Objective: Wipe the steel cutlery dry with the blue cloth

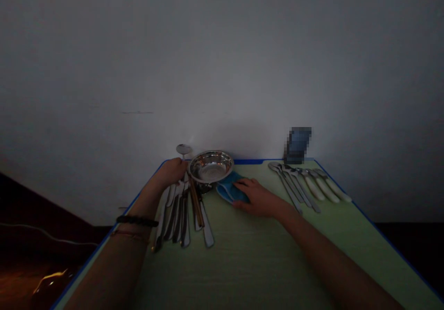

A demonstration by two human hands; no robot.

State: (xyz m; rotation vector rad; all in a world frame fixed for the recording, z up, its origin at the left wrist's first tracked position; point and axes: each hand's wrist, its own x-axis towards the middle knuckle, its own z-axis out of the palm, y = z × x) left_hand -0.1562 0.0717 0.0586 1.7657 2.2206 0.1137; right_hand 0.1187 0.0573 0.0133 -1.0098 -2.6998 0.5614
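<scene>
My left hand (172, 171) is closed round the handle of a spoon (183, 149) whose bowl sticks up past the table's far edge. Just below that hand lies a bundle of metal cutlery (182, 215), handles pointing toward me. A shiny steel bowl (210, 166) stands right of the hand. My right hand (258, 197) rests flat, fingers together, on a blue cloth (229, 186) in front of the bowl.
Several spoons, some with white handles (305, 183), lie in a row at the far right of the green table (256, 264). A small dark blurred object (297, 144) stands at the back edge. The table has a blue rim against a plain wall.
</scene>
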